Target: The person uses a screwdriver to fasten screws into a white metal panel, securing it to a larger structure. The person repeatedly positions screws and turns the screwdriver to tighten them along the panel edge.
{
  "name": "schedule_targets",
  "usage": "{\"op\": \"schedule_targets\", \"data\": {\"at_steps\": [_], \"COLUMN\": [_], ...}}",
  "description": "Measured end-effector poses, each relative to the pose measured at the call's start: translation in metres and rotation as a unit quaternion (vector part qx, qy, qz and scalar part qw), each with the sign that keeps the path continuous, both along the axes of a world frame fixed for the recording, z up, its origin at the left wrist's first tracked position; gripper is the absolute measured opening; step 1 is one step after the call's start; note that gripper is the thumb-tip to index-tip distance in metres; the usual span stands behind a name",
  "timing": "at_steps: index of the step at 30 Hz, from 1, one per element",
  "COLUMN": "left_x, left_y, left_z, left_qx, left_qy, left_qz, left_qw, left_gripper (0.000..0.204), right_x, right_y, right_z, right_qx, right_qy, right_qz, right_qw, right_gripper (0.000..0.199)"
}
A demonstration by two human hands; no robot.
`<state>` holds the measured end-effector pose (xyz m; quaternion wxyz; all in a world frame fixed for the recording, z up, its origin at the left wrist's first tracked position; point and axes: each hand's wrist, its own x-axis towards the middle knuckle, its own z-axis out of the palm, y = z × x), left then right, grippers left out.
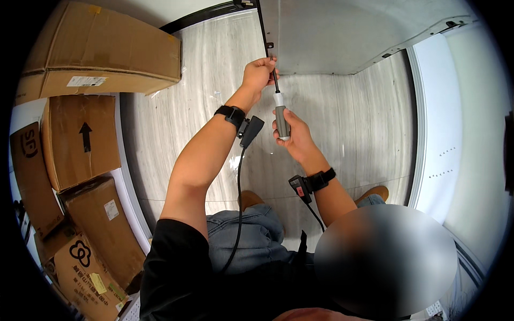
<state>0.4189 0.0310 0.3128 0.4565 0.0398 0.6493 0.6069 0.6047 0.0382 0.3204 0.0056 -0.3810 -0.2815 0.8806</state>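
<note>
A screwdriver [283, 120] with a grey and white handle and a dark shaft points away from me, toward the lower corner of a large grey metal panel [326, 37]. Wrapped round its handle is my right hand [297, 136]. My left hand [258, 74] is closed in a pinch near the shaft's far end, beside the panel's dark left edge. The shaft runs along those fingers. What the fingertips hold is too small and partly hidden. The panel's edge carries small dark clips or holes.
Cardboard boxes [80, 139] are stacked along the left side. Pale wood-look floor [187, 123] lies between them and a white panel [439, 123] on the right. Black wrist straps carry small devices [251, 131], with cables hanging toward my body. My shoes stand on the floor below.
</note>
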Motion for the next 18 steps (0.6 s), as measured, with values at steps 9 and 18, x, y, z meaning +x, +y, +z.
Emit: {"op": "schedule_targets", "data": {"at_steps": [9,18], "left_x": [-0.001,0.000], "left_y": [0.001,0.001], "left_z": [-0.003,0.004], "left_qx": [0.002,-0.018], "left_qy": [0.003,-0.003], "left_qz": [0.005,0.001], "left_qw": [1.000,1.000], "left_gripper": [0.017,0.015], "right_x": [0.000,0.001], "right_y": [0.003,0.005], "right_z": [0.001,-0.011], "right_qx": [-0.040,-0.128], "right_qy": [0.025,0.100], "right_qz": [-0.008,-0.015], "right_qw": [0.999,0.987], "right_gripper": [0.035,0.036]}}
